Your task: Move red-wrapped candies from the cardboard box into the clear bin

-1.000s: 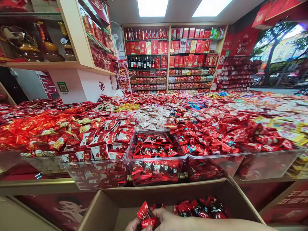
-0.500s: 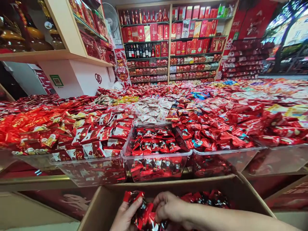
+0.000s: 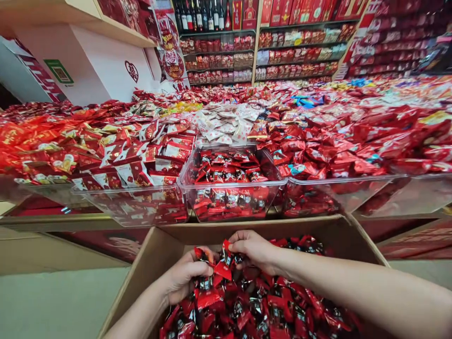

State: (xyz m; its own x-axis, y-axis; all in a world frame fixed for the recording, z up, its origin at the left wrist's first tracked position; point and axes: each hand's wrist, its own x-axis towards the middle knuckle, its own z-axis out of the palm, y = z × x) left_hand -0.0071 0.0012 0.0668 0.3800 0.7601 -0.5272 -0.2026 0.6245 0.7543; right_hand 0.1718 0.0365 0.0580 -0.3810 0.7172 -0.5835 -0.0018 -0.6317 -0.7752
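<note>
Many red and black wrapped candies (image 3: 254, 306) fill a cardboard box (image 3: 282, 225) at the bottom centre. Inside the box, my left hand (image 3: 185, 278) is closed around a few of these packets, with red wrapper ends showing between thumb and fingers. Close beside it on the right, my right hand (image 3: 252, 249) pinches a red and black packet (image 3: 225, 261). Just beyond the box stands a clear plastic bin (image 3: 231, 186) partly filled with the same kind of packets, lower than the heaps around it.
Clear bins heaped with red and white packets (image 3: 130, 172) stand to the left, and red packets (image 3: 332, 155) to the right. White packets (image 3: 226, 123) lie behind the middle bin. Shelves (image 3: 219, 52) with bottles and bags line the back.
The view has tilted down, showing more of the box and its candies. My hands appear higher in the picture, and the left one holds its packets nearer the right hand.
</note>
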